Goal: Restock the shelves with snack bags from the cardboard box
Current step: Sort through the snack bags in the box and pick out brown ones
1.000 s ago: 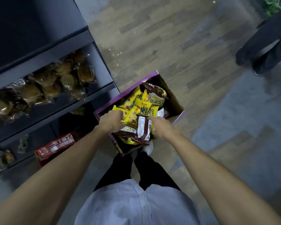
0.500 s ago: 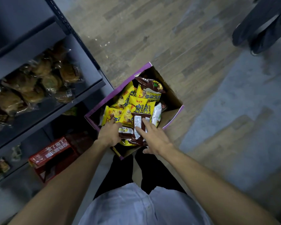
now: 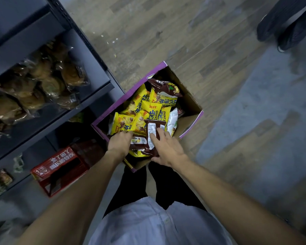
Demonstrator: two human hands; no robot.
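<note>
A purple-edged cardboard box (image 3: 189,105) stands open on the floor in front of my feet. It holds several yellow snack bags (image 3: 154,110) and a few brown ones. My left hand (image 3: 119,143) reaches into the near left corner, and its fingers curl over the near edge of a yellow snack bag (image 3: 121,123). To its right, my right hand (image 3: 167,147) lies with spread, straight fingers on a brown bag with a white label (image 3: 153,129), thumb by the bag's near end. Another brown bag (image 3: 138,141) lies between my hands.
A dark shelf unit (image 3: 95,85) stands on the left and holds clear-wrapped pastries (image 3: 48,76). A red carton (image 3: 60,167) sits on its low shelf. Another person's dark legs and shoes (image 3: 286,23) are at the top right. Wood-look floor surrounds the box.
My right hand let go of the brown bag's side and now lies flat on top of it. My left hand slid towards the box's near edge. My view dropped closer to the box.
</note>
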